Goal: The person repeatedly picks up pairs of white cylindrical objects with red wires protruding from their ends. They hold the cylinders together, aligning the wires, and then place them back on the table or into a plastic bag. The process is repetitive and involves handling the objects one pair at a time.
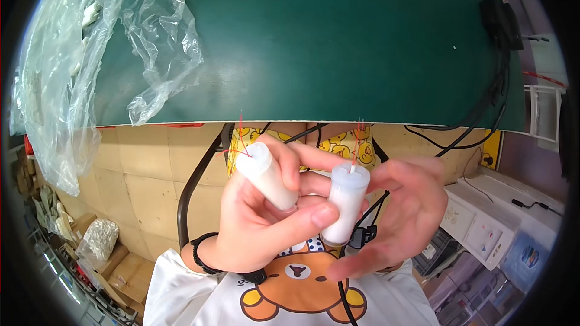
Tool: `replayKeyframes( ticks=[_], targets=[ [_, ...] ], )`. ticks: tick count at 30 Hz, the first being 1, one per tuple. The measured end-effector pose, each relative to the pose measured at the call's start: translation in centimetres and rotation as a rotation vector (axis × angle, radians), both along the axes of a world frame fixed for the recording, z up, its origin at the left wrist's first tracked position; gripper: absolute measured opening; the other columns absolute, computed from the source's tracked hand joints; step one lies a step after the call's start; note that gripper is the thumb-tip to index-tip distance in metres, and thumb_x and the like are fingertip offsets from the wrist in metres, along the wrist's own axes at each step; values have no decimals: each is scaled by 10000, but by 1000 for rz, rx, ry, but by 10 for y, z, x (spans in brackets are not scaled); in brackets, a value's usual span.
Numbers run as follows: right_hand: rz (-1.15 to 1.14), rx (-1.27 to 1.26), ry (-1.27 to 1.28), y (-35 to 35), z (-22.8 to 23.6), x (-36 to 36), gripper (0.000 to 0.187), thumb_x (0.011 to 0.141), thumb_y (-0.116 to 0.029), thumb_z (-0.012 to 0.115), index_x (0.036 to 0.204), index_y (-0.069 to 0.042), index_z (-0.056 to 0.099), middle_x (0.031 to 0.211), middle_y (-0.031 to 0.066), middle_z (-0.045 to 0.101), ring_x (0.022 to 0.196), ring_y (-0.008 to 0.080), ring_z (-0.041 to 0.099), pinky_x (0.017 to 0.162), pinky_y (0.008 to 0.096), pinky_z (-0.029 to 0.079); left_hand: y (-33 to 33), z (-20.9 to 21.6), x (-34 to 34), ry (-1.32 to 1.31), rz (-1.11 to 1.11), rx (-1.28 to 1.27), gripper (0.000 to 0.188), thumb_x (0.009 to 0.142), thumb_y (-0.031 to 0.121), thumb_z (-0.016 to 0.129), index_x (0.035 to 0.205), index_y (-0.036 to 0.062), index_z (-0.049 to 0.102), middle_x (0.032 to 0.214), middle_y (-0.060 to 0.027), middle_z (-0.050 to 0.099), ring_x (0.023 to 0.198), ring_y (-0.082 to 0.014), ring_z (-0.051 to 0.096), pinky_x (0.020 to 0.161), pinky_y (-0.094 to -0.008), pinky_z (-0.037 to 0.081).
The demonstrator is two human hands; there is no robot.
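My left hand (260,217) is closed around a white translucent cylinder (266,175), which tilts to the left with thin red wires coming out of its top. A second, similar cylinder (345,205) stands nearly upright between that hand's thumb and a finger behind it. Thin reddish wires rise from its capped top too. My right hand (405,211) is beside the second cylinder, fingers apart and curved around its right side. One right fingertip is close to the cap; whether it touches cannot be made out. Both hands are above my lap, in front of the table's near edge.
The green table (332,42) lies ahead, with a crumpled clear plastic bag (160,42) hanging over its left side. Black cables (498,78) run along the right end. Cardboard boxes (130,271) stand on the floor at left, a white cabinet (483,217) at right.
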State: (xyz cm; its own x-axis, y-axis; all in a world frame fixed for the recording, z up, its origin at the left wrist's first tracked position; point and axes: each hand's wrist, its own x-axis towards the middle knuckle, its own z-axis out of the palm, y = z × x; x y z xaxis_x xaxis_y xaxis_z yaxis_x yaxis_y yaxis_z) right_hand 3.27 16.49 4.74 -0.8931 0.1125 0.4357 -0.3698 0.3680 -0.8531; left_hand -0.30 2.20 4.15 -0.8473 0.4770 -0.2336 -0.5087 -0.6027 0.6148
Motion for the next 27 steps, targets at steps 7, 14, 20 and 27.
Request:
replayKeyframes(
  ticks=[7,14,20,27],
  targets=[
    [59,39,121,3,-3,-10,647,543,-339,795,1032,14,562,988,123,533,866,198,532,662,251,468,-1,4,-1,-16,-14,10,383,727,78,671,873,88,317,1004,-232,522,749,-339,612,623,-431,548],
    [129,84,231,9,-12,-16,593,541,-333,782,971,32,597,995,107,549,844,186,545,677,251,473,-6,0,-6,76,-100,126,346,714,-172,545,862,33,309,1097,-308,448,1018,-317,532,814,-380,508],
    [107,70,235,7,-16,-15,598,551,-339,774,988,28,597,985,123,556,815,186,548,635,245,475,-4,-3,-6,56,-63,126,360,704,-174,556,854,35,305,1062,-308,478,1009,-319,537,812,-389,510],
    [31,119,219,5,-16,-12,588,555,-348,769,988,12,598,968,105,556,809,180,529,642,249,459,7,15,-5,-147,36,-84,475,647,36,739,876,69,324,970,-227,543,808,-242,605,680,-320,523]
  ],
)
